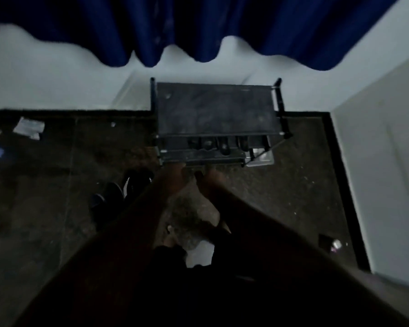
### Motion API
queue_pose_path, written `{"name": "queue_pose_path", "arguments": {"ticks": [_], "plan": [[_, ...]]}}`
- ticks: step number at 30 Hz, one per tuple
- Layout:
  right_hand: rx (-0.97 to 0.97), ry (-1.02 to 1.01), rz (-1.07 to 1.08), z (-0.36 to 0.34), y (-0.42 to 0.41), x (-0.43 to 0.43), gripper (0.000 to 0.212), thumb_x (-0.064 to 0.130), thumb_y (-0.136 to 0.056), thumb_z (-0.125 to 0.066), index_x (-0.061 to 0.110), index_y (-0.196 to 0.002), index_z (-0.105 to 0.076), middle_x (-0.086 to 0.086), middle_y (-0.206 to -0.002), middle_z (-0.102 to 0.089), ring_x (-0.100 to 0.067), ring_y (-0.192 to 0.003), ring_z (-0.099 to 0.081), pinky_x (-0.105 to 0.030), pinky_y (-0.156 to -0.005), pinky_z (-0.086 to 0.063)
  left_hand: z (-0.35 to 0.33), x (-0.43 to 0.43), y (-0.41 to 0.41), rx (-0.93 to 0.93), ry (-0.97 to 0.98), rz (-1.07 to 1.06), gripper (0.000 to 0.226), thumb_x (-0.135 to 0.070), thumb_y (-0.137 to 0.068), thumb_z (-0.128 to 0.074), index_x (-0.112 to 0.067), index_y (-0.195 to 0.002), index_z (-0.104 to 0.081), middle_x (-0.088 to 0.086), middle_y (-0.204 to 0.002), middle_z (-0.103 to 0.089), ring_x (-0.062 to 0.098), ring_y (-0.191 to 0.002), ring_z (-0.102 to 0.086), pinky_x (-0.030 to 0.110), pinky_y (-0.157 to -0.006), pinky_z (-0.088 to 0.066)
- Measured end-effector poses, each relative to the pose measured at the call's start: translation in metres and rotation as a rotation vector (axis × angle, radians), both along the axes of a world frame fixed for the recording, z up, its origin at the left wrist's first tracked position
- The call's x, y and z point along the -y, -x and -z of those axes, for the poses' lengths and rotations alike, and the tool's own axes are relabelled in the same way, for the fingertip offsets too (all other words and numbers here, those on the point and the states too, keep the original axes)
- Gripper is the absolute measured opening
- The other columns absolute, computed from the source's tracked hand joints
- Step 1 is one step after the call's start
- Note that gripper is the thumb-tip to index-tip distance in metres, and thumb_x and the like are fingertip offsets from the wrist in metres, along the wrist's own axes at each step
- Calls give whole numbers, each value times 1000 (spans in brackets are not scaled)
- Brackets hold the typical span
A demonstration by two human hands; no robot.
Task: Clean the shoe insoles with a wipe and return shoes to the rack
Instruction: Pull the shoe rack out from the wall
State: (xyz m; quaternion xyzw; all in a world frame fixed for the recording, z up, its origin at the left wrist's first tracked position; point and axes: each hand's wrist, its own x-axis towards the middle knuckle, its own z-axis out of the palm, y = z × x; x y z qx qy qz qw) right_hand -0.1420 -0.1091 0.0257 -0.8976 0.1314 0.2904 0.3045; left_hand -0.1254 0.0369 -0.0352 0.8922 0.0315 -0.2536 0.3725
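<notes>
1. Rack [216, 109] stands against the wall [57, 86], below a blue curtain [198, 31]; dark shoes [222, 146] sit on its lower shelf.
2. Left hand [172, 177] and right hand [209, 182] are side by side at the rack's bottom front rail.
3. Grip on either hand: cannot tell, too dark and blurred.
4. Pair of shoes [118, 187] lies on the floor [281, 197], just left of the left forearm, apart from both hands.

The curtain [198, 27] is deep blue, the rack [217, 109] black, the wall [57, 79] pale, the floor [293, 185] dark-speckled.
</notes>
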Motion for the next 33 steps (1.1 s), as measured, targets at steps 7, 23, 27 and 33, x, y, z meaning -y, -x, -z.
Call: {"name": "queue_pose_path", "arguments": {"ticks": [7, 23, 27, 33], "plan": [[125, -37, 240, -33, 25, 31, 42, 40, -98, -50, 12, -130, -53, -21, -127, -61, -40, -118, -56, -39, -92, -47, -94, 39, 5, -66, -48, 28, 53, -20, -93, -63, -2, -140, -46, 20, -137, -53, 31, -125, -52, 32, -100, -39], [190, -11, 455, -28, 50, 125, 53, 39, -95, -53, 14, -142, -43, -15, -136, -55, -34, -122, -55, -40, -95, -47, -95, 128, 11, -109, -17, 186, 54, -18, -93, -63, -7, -143, -43, 19, -140, -49, 30, -128, -49, 35, -102, -40], [160, -6, 442, -17, 36, 158, 55, 42, -97, -51, 12, -142, -42, -18, -138, -51, -35, -122, -54, -40, -95, -46, -90, 153, -3, -91, -64, 174, 60, -20, -92, -64, -10, -145, -40, 17, -145, -46, 31, -132, -45, 42, -108, -39], [143, -28, 395, 5, 6, 205, 58, 46, -97, -51, 15, -144, -39, -17, -139, -51, -35, -122, -54, -41, -96, -46, -80, 204, -29, -128, -97, 138, 59, -19, -94, -62, -8, -146, -37, 17, -146, -45, 32, -132, -45, 40, -107, -39]]}}
